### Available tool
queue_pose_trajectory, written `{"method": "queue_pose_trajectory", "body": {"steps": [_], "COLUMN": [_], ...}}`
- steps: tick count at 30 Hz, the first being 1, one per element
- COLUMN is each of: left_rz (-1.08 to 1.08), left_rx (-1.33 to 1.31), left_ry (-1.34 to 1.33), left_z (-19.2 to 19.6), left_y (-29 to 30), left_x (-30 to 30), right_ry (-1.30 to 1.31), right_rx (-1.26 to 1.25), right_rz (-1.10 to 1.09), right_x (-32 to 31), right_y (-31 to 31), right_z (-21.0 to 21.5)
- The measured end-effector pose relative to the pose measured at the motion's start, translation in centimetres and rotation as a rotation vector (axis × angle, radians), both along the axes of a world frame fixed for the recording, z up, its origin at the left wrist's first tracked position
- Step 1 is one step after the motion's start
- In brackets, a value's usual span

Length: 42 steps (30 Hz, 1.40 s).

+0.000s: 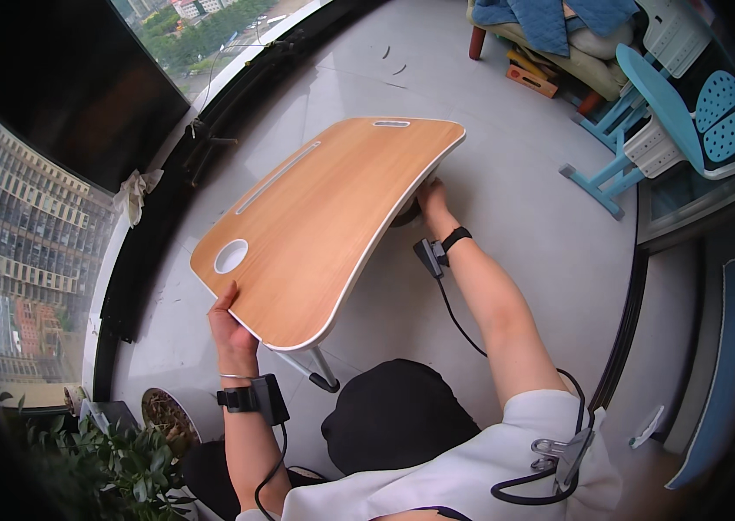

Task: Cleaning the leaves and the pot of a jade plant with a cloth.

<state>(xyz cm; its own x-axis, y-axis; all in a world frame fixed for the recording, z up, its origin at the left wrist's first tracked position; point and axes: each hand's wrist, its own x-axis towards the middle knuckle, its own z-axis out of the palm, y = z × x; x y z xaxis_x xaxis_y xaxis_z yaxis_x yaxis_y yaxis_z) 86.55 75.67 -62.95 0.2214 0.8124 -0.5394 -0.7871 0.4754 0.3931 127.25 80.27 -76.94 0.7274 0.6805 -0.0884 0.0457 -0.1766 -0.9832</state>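
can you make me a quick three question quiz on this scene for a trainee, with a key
1. True or false: the left hand holds the edge of the small table near its round recess.
2. Multiple choice: the leafy plant is on the person's
A) left
B) right
3. Short answer: which hand is partly hidden by the small table?

Key: 1. True. 2. A. 3. The right hand.

The floor (550, 208) is made of pale grey tiles. On it stand light blue furniture (618, 172) and a white pot (205, 412); thin curved strips (400, 70) lie there also. Whether the wooden table (324, 234) touches it, I cannot tell.
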Motion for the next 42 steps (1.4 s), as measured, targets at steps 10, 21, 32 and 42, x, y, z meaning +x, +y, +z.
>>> {"method": "queue_pose_trajectory", "body": {"steps": [10,21,32,42], "left_rz": [0.013,-0.055,-0.163,-0.447], "left_rx": [0.136,0.089,0.132,0.375], "left_ry": [0.201,0.255,0.340,0.218], "left_z": [4.4,2.4,6.6,6.8], "left_y": [-3.9,-4.5,-5.1,11.7], "left_x": [-9.1,-8.3,-1.4,8.6], "right_ry": [-1.255,-1.139,0.796,0.721], "right_rx": [0.190,-0.452,0.346,0.423], "right_rz": [0.053,0.001,0.341,0.175], "right_x": [8.7,10.2,0.0,15.3], "right_y": [-1.4,-7.5,-17.5,-8.6], "right_z": [10.9,9.8,14.5,17.7]}}
